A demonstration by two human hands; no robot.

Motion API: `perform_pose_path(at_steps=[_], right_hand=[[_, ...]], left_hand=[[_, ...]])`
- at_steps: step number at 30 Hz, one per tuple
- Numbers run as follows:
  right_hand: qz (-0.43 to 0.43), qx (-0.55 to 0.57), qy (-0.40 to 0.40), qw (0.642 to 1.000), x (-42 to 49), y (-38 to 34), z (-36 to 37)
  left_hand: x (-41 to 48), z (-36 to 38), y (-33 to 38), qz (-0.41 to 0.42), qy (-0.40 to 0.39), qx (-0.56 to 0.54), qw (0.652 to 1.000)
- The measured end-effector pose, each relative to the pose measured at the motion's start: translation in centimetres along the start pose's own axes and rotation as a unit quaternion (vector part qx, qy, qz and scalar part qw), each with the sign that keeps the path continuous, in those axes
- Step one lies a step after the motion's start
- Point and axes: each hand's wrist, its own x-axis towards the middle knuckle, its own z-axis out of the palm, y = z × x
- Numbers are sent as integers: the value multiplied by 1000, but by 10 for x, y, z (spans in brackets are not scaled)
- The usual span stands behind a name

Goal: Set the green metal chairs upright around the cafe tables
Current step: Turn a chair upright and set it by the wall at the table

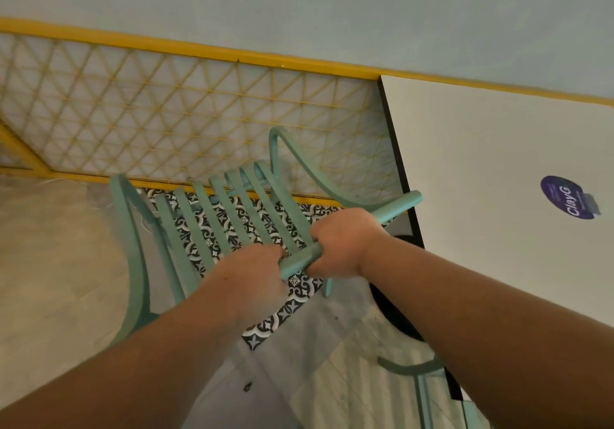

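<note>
Green slatted metal makes up the chair [212, 226] the person has hold of by its top rail [352, 232], which runs slantwise across the middle of the scene. Both hands are curled tight round that rail: the right hand [345, 246] higher up it, the left hand [252, 276] just below, almost touching. The chair sits just beside the white cafe table [498, 169], its seat slats over black-and-white patterned floor tiles [292, 309]. Beyond the chair stands a yellow lattice fence [186, 109]. On the table, well away from the chair, is a round purple sticker [564, 197]. A second green chair [418, 372] shows partly under the table's near edge.
</note>
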Motion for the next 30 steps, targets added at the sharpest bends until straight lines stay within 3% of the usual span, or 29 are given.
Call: perform_pose_path(at_steps=[2, 6, 11, 14, 30], right_hand=[[-20, 24, -17, 999, -2, 4, 0], [-35, 139, -18, 990, -5, 46, -13], [34, 90, -38, 995, 10, 102, -20], [45, 67, -74, 994, 22, 98, -7], [88, 62, -92, 990, 5, 82, -5]], left_hand=[[2, 3, 0, 4, -24, 15, 1000], [4, 7, -4, 17, 15, 23, 999], [1, 6, -2, 29, 23, 26, 999], [3, 7, -2, 30, 25, 16, 999], [-6, 8, -8, 58, 30, 27, 998]])
